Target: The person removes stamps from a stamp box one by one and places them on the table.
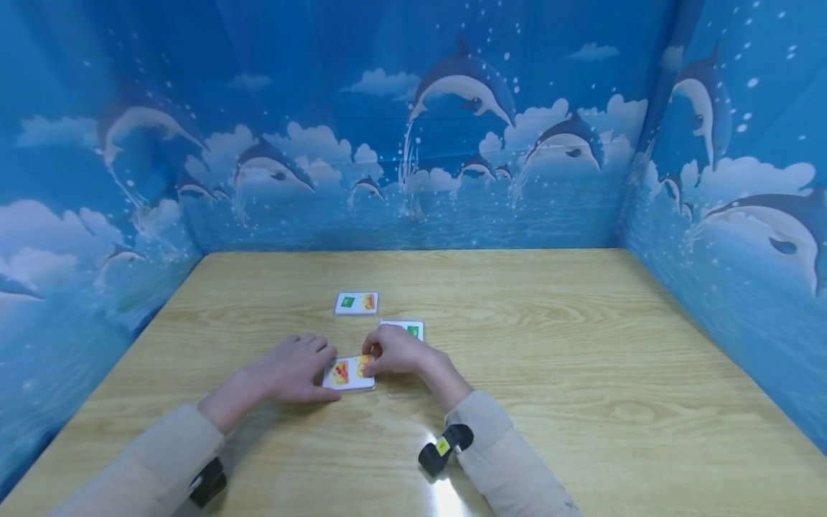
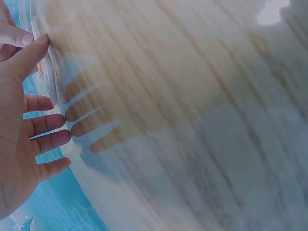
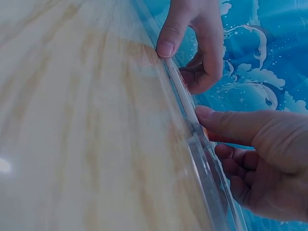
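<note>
A white card (image 1: 348,384) in a clear holder lies in front of me, with an orange-red picture (image 1: 340,372) on its left half. My left hand (image 1: 299,368) rests at the card's left end, thumb at the near corner and the other fingers extended. Over the right half, my right hand (image 1: 397,350) has curled fingers and pinches a small yellow-orange picture piece (image 1: 362,365) between thumb and index finger. From the right wrist view, the left thumb (image 3: 166,49) touches the near edge of the holder. The right fingers partly hide the piece.
A second white card (image 1: 357,303), with green and orange pictures, lies farther back. Another card (image 1: 413,330) with a green picture is partly covered by my right hand. A clear plastic holder (image 1: 403,394) lies beside my right wrist. Blue dolphin-print curtains (image 1: 413,215) border the wooden table (image 1: 581,359).
</note>
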A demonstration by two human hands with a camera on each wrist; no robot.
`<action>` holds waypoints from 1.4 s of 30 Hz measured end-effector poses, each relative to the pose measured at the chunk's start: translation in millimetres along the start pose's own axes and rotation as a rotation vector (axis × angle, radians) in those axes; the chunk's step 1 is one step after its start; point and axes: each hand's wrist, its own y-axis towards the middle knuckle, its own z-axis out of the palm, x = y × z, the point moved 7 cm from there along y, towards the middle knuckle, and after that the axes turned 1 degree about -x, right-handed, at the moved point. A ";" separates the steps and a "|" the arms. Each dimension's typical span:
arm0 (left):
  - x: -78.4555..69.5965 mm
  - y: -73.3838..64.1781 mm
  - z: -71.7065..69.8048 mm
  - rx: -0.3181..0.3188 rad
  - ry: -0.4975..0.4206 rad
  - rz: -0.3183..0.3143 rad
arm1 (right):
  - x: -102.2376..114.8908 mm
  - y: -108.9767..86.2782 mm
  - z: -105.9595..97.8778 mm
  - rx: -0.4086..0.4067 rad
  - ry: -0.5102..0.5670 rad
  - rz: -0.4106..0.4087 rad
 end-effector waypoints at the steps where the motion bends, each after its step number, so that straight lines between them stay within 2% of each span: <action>1: 0.0 0.0 -0.1 0.000 0.000 0.000 | 0.2 0.1 0.0 0.000 -0.005 0.003; 12: -0.2 -0.9 -1.2 -0.009 0.008 0.011 | -0.6 1.7 1.0 0.005 -0.044 0.013; 17: 0.5 -0.9 -0.9 -0.009 0.012 0.015 | -0.1 1.8 0.6 -0.001 -0.030 0.016; 25: 0.8 -1.4 -0.4 -0.006 0.012 0.016 | 1.1 -0.2 -2.4 -0.062 0.003 0.015; 30: 0.7 -1.4 0.2 -0.008 0.009 0.012 | -0.5 -0.3 -4.4 -0.092 0.023 -0.013; 34: 1.2 -1.1 1.4 -0.004 0.013 0.008 | -3.5 -0.6 -6.5 -0.093 0.055 -0.028; 42: 1.4 -1.1 1.2 -0.011 0.006 0.007 | -10.7 -3.6 -17.7 -0.054 0.199 0.037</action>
